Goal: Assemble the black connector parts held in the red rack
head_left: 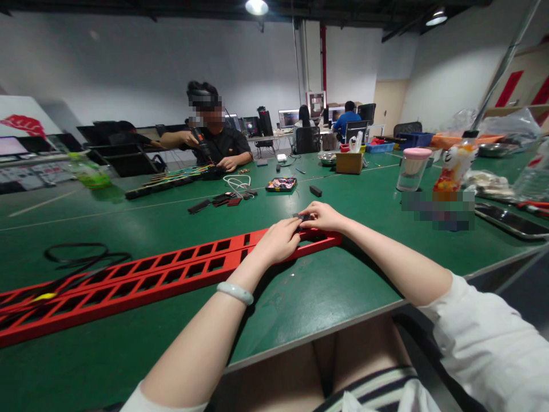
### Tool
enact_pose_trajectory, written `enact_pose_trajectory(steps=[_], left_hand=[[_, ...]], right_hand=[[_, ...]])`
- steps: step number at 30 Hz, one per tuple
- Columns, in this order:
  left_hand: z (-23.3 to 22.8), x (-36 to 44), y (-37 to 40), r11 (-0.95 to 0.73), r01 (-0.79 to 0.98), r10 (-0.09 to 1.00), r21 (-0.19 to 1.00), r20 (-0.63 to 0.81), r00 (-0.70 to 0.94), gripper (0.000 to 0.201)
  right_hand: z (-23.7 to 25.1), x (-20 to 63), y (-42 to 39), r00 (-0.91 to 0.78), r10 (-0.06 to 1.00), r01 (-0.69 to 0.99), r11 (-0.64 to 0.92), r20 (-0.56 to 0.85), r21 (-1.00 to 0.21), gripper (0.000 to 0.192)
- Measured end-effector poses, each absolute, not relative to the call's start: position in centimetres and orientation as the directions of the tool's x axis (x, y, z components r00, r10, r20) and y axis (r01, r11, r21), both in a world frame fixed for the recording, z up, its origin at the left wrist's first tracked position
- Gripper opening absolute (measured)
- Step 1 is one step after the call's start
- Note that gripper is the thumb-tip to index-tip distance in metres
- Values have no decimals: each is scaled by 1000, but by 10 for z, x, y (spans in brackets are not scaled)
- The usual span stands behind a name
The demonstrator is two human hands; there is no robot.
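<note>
A: Start at your fingertips. What's in them?
B: A small dark piece (303,217), at the right part of the red frame (234,261). Your left hand (278,240) and your right hand (323,217) both reach it; whether either pinches it or only presses, I cannot tell.

A: Which hand is nearer?
B: Neither, clearly. The piece sits between your hands, beyond your left fingers and just left of your right fingertips. Its own long axis is covered.

A: And the frame's axis?
B: It runs lengthwise across you, from the near left to the farther right, ending by your right wrist. Your left hand lies over it; a black cable (89,252) with a yellow tag (45,297) crosses its left part.

A: What's under it?
B: The green table (334,297). Past your hands lie a loose black block (315,190) and a small tray (281,190); well to your right, a pink-lidded cup (414,171).

A: And the room?
B: Across from you, a co-worker (229,143) in black holds a tool (199,140); others sit near monitors behind.
</note>
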State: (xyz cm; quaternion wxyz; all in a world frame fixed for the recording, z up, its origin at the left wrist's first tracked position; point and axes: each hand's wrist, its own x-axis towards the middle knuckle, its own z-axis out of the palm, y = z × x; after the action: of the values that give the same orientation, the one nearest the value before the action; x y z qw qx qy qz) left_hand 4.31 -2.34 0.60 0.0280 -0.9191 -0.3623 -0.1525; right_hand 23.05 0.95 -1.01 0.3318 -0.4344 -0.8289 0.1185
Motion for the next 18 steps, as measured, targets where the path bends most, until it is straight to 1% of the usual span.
enact_pose_trajectory(steps=[6,10,18], left_hand=[[6,44,-22,-754,654,643,67,280,713,39],[6,44,-22,-750,658,648,66,272,712,39],[6,44,-22,-732,677,670,74,254,697,39]], right_hand=[[-7,232,7,-483,770,612,638,418,-468,35],[-7,231,7,-480,778,617,628,407,-474,40],[-11,229,6,-431,812,589,584,394,-558,44]])
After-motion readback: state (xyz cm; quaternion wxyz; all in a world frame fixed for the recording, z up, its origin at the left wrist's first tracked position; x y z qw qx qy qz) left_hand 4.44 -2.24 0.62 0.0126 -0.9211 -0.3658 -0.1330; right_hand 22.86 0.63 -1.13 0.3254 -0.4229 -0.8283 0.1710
